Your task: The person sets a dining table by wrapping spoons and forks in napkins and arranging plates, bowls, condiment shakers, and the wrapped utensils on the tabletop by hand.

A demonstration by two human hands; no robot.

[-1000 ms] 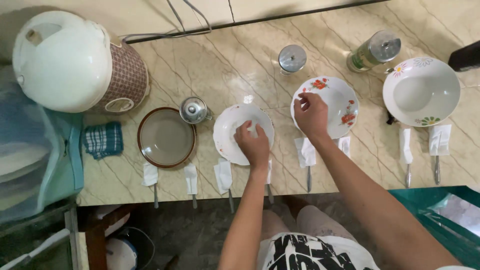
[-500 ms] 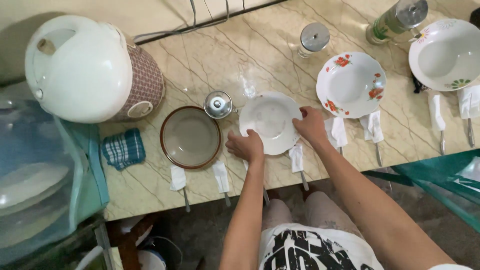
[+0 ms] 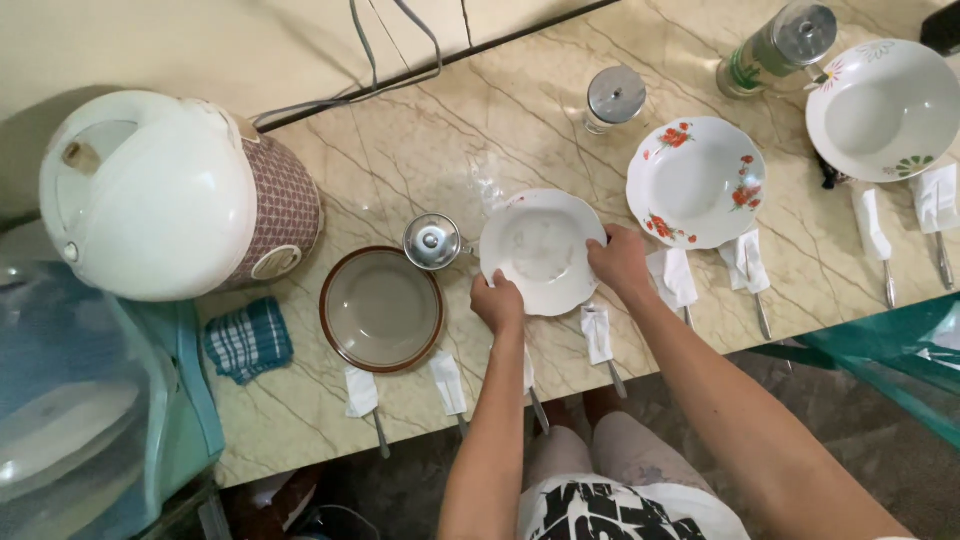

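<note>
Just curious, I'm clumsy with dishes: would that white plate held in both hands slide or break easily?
The white plate looks glazed and stiff, so probably breakable. On the glossy marble counter it would likely slide. The left hand and right hand grip opposite rims.

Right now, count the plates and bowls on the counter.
4: a brown-rimmed plate at left, a white plate gripped by both hands, a red-flowered plate to its right, and a flowered bowl at far right.
</note>
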